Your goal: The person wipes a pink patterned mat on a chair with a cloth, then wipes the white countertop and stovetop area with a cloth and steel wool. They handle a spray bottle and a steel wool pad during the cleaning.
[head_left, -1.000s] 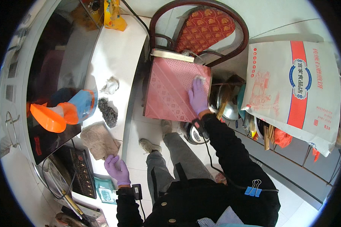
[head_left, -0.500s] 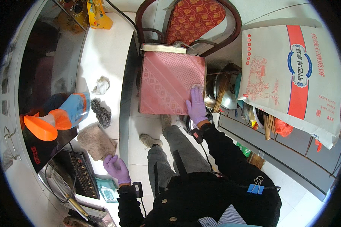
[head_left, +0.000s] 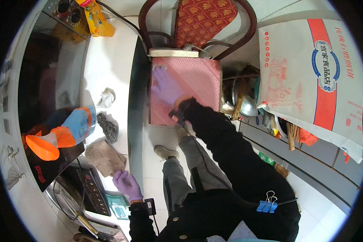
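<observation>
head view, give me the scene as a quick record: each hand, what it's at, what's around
right hand: gloved in purple, motion-blurred, over the left part of the pink panel
at its fingertips: whitish thing, too blurred to identify
right hand point: right hand
pink panel: patterned, flat
left hand: purple glove, fingers loosely curled, by the brown cloth; contact unclear
white counter: brown cloth, dark scrubber, white crumpled wad
further left: blue spray bottle, orange head
beyond panel: chair, red patterned pad

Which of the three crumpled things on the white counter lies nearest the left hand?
The brown cloth, right by the left hand; the dark grey scrubber and white wad lie farther off.
</observation>
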`<state>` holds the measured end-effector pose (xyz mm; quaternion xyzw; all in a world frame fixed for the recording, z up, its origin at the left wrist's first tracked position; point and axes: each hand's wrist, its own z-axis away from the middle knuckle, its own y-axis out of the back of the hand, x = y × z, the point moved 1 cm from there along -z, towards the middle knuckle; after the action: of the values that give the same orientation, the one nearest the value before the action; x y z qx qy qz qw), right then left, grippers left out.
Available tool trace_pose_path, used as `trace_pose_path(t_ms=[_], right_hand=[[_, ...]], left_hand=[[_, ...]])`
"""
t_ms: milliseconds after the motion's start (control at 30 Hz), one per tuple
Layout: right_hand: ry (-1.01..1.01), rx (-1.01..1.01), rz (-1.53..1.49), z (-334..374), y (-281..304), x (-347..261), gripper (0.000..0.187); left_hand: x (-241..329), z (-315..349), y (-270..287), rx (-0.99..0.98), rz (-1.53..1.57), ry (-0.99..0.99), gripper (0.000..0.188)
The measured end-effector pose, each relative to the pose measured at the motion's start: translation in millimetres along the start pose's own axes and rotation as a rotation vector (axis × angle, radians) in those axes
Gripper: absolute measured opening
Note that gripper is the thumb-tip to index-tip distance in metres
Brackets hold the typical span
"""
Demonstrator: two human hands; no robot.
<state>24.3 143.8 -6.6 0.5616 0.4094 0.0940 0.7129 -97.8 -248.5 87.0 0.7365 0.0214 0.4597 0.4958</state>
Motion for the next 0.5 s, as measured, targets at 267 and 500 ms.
trace_pose_path(t_ms=[267,500], right_hand=[[0.052,-0.012,0.161,-43,15,24,0.075],[0.125,-0.026,0.12,-36,22,14,0.07]], left_hand=[[1,-1,-1,0.036,-0.051,-0.099,0.019],[4,-3,-4,0.034,-0.025,-0.014,0.016]])
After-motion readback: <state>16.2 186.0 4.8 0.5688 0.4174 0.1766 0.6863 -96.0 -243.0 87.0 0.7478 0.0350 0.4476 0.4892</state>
